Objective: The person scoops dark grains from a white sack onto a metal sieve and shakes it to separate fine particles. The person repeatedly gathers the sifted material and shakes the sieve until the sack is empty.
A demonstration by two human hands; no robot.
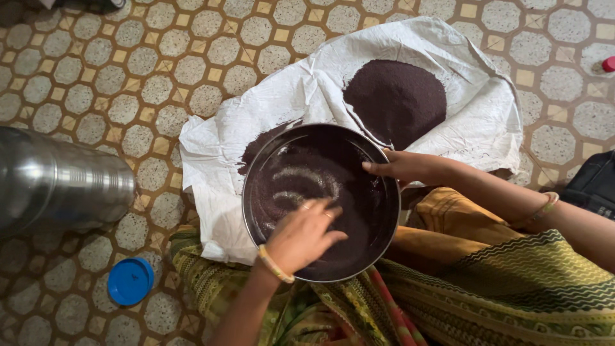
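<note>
A round steel plate [256,150] sits over my lap, covered with a thin layer of tiny dark seeds [333,163]. My left hand [304,234] lies inside the plate with its fingers spread on the seeds, leaving pale cleared streaks. The plate's far right rim is gripped by my right hand [403,166], thumb on the inside. Behind the plate a white sack cloth [301,90] is spread on the floor, with a heap of the same dark seeds [397,99] on it.
A large steel container [54,179] lies on its side at the left. A blue lid [130,280] rests on the patterned tile floor [128,77] near my knee. A red cap [608,64] and a dark bag [592,182] are at the right edge.
</note>
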